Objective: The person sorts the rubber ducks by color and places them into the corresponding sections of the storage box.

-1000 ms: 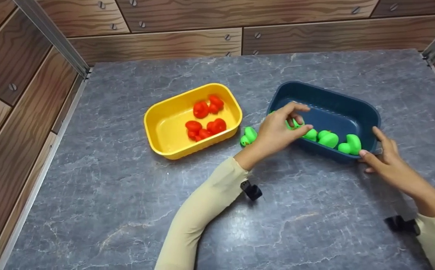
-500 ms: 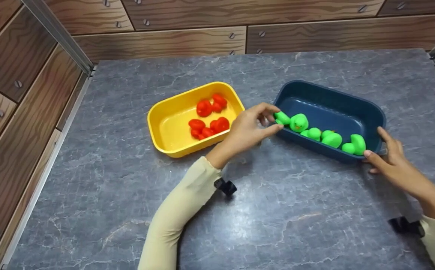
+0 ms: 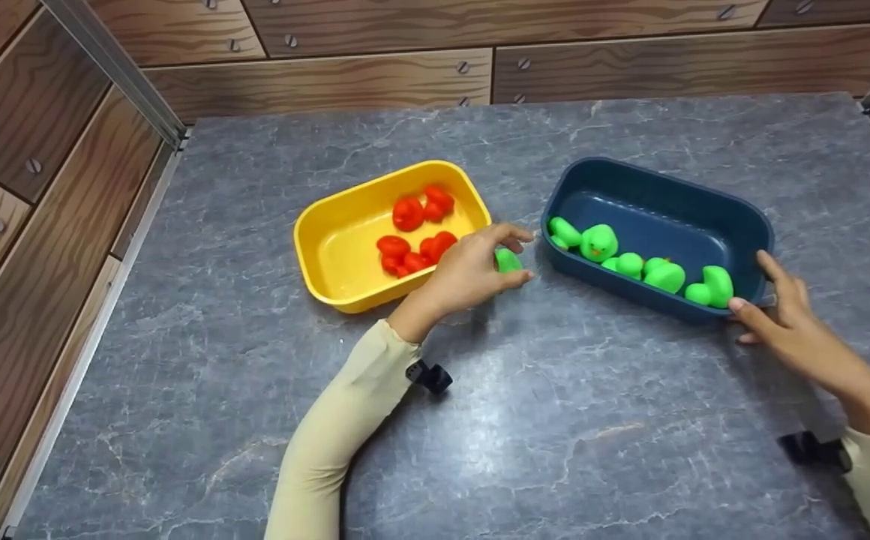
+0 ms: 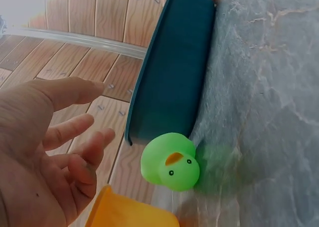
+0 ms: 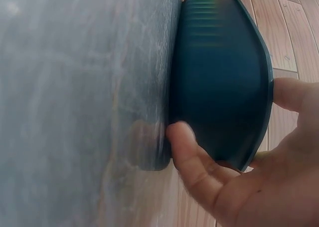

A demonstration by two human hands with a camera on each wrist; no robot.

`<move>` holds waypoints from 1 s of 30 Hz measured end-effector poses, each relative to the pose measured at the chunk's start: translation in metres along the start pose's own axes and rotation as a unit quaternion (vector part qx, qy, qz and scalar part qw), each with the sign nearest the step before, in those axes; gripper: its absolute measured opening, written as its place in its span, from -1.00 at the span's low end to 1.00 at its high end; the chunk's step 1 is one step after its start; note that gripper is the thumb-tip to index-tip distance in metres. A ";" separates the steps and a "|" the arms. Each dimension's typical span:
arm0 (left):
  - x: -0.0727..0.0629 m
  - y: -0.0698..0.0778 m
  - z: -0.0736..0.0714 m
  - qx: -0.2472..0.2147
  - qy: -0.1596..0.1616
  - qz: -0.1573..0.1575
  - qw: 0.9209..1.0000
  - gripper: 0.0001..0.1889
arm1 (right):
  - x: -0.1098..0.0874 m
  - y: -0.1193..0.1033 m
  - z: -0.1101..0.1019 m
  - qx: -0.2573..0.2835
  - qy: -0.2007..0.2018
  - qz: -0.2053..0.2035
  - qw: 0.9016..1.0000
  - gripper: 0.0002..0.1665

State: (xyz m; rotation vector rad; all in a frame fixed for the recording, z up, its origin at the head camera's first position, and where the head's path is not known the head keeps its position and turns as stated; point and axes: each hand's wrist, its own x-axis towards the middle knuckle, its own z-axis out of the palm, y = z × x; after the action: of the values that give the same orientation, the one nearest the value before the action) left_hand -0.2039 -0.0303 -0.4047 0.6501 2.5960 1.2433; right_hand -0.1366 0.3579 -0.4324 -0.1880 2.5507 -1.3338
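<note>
My left hand hovers between the two bins, its fingers loosely bent around nothing. Just by its fingertips, a green rubber duck stands on the tabletop; the left wrist view shows this duck apart from the hand. With thumb and fingers, my right hand grips the near right corner of the dark blue bin. In the right wrist view, the fingers lie low against the bin's wall. Several green rubber ducks lie along the bin's near side.
A yellow bin stands left of the blue one, holding several red rubber ducks, partly behind my left hand. The grey marbled tabletop is bounded by wood-patterned panels at the back and left.
My left hand has moved left, away from the blue bin's inside and past its left end, back to the loose green duck. The right hand keeps its hold on the bin.
</note>
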 end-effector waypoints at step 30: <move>-0.003 -0.010 0.008 0.070 -0.054 -0.045 0.995 -0.40 | 0.001 -0.001 0.003 -0.024 0.007 0.002 1.000 -0.08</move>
State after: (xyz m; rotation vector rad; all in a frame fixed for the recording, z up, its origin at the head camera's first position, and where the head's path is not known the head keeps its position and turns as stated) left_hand -0.2016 -0.0312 -0.4174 0.5982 2.6085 0.9793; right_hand -0.1365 0.3545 -0.4332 -0.1846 2.5938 -1.2785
